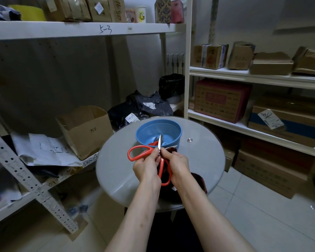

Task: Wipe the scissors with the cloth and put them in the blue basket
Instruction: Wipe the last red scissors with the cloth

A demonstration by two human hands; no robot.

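Red-handled scissors [161, 170], blades spread, centre frame, just below blue basket [179, 137]. Left hand [146, 167] pinches them near the pivot. Right hand [176, 163] fingers curl round dark cloth [201, 180], pinching a blade. Round grey table [116, 170] beneath.

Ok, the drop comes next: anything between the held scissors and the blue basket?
Nothing visible. The red scissors are held right at the near rim of the blue basket; other scissors already lie inside it.

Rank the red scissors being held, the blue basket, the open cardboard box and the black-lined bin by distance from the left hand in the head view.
1. Red scissors, in the left hand's grip.
2. Blue basket, just ahead on the table.
3. Open cardboard box, off left.
4. Black-lined bin, far back.
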